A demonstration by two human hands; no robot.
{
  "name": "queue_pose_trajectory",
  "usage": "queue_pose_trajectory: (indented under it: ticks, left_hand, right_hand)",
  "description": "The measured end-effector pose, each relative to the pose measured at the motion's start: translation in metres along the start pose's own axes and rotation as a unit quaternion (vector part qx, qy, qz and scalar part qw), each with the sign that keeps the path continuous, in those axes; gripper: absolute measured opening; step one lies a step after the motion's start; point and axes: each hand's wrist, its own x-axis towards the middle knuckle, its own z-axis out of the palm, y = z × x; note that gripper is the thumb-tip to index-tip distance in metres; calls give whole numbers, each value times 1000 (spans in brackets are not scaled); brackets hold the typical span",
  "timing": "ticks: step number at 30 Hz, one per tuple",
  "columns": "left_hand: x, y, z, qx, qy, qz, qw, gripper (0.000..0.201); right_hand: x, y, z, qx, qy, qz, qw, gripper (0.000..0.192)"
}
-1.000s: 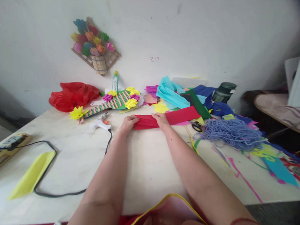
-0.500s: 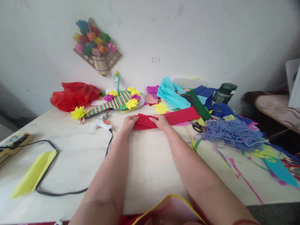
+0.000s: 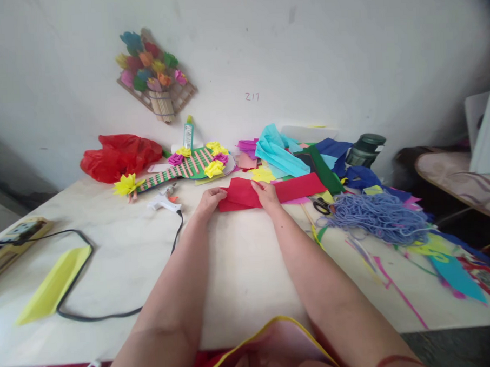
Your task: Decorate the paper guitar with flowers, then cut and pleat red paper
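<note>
A long strip of red crepe paper (image 3: 294, 189) lies across the middle of the pale table (image 3: 240, 270). My left hand (image 3: 209, 200) pinches its left end. My right hand (image 3: 265, 195) grips the same paper a little to the right, and the part between my hands stands up in a raised fold (image 3: 240, 192). The rest of the strip runs flat to the right toward a pair of black-handled scissors (image 3: 321, 205).
A white glue gun (image 3: 163, 203) with a black cord (image 3: 84, 315) lies left of my hands. A folded yellow paper (image 3: 50, 286) sits near the left. Paper flowers on a green board (image 3: 187, 167), a red bag (image 3: 117, 155), coloured paper scraps (image 3: 284, 154), lilac yarn (image 3: 378, 218) and a dark jar (image 3: 365, 150) crowd the back and right.
The paper between my hands has risen from a flat pleated band into a taller fold. My right hand shifted slightly right and up with it. My left hand stayed put.
</note>
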Motion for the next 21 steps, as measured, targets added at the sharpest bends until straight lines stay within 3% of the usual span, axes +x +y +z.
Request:
queue_pose_trajectory:
  ticks: [6, 11, 13, 16, 19, 21]
  left_hand:
    - [-4, 5, 0, -8, -4, 15, 1000, 24]
    - [-5, 7, 5, 49, 22, 29, 998, 38]
    - [-6, 8, 8, 124, 66, 43, 989, 41]
    - [-10, 10, 15, 243, 171, 106, 949, 38]
    - [-15, 14, 22, 253, 239, 178, 920, 33]
    - [-16, 14, 26, 217, 236, 170, 932, 32]
  right_hand:
    - [6, 12, 1, 99, 62, 27, 993, 36]
    - [9, 15, 4, 201, 80, 65, 974, 39]
    - [8, 12, 5, 200, 68, 56, 976, 39]
    - [4, 3, 10, 181, 42, 45, 982, 38]
    - [-1, -6, 16, 164, -1, 26, 986, 35]
    - [-4, -9, 20, 161, -26, 18, 986, 34]
